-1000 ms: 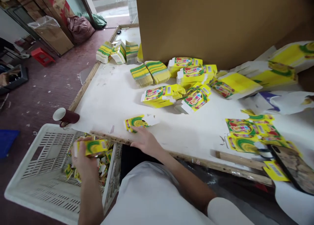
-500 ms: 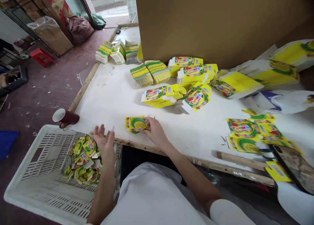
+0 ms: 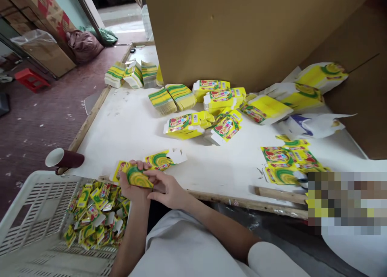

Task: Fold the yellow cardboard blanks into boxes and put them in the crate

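Note:
My left hand [image 3: 133, 193] is wrapped around a small yellow and green printed carton [image 3: 137, 177], held just above the table's front edge. My right hand [image 3: 171, 191] has its fingertips at the carton's right end, thumb below and fingers above. Just behind my hands, another flat carton [image 3: 160, 160] lies on the white table [image 3: 208, 168], with white flaps at its right end. To the lower left, a white plastic crate [image 3: 36, 180] holds many small cartons [image 3: 96, 216].
A dark red mug [image 3: 71, 159] lies on its side at the table's left corner. Stacks of cartons [image 3: 184, 126] stand along the back before a large cardboard box [image 3: 229, 35]. Flat cartons [image 3: 281, 158] and a wooden strip [image 3: 281, 195] lie on the right.
My left hand has come in from over the crate and now grips a carton. My right hand has moved left and toward me to meet it. The view has shifted slightly.

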Available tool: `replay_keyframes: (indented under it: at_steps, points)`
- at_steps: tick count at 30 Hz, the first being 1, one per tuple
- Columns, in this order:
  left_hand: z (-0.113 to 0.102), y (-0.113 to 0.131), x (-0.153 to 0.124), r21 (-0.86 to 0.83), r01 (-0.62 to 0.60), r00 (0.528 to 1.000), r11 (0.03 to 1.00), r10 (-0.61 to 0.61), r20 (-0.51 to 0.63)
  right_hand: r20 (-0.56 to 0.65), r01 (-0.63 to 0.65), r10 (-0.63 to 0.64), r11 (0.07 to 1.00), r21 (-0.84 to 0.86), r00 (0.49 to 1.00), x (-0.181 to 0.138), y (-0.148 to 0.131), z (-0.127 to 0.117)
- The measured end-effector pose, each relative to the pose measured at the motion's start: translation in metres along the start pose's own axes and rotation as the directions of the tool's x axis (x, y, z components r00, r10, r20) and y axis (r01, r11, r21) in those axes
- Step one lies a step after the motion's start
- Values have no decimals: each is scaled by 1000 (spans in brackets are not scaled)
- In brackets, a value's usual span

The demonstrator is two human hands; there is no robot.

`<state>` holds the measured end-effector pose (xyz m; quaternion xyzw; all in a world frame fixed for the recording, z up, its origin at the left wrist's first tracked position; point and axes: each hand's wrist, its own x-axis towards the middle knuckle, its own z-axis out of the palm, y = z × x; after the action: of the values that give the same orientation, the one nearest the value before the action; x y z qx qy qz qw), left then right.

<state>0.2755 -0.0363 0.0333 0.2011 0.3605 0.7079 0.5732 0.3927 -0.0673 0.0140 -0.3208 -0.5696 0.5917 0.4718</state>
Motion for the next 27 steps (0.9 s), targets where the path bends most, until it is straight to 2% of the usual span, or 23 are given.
replay_keyframes:
  at_steps: [3,5,9,12,15,17,19,21,23,24,26,27]
  points:
    - [-5,0,1,26,-7,995,1000,10,-95,43,1,0,1000,-3,999,0,1,4]
    - [-8,-4,-1,47,-13,989,999,20,-143,-12,-14,13,998,-58,1000,2,5,5]
    - [-12,-14,-10,161,-44,993,986,60,-97,-201,-43,15,990,-138,979,7,9,-2]
    - [-16,-12,-14,298,-128,978,946,171,-122,-226,-1,-67,957,-289,972,8,10,-14]
    - [-23,8,-14,442,-128,981,888,177,-73,-196,35,-128,908,-418,972,8,10,-32]
    - [-27,28,-12,544,-173,983,821,179,43,-159,65,-174,847,-527,972,7,8,-43]
    - [-29,43,-9,656,-248,969,713,170,181,-86,111,-219,747,-655,972,6,4,-50]
    - [-27,48,-5,770,-246,961,589,44,273,54,227,-268,673,-704,962,4,-3,-50]
    - [-23,42,-2,856,-194,946,479,-141,293,170,351,-324,656,-668,930,1,-10,-44]
    - [-21,36,-2,881,-184,938,437,-189,289,139,346,-343,675,-652,929,1,-13,-41]
    - [-18,23,-4,905,-200,941,377,-183,284,-99,217,-330,789,-575,939,0,-15,-36]
    - [-17,17,-6,908,-215,949,360,-144,281,-237,132,-272,868,-478,932,1,-14,-34]
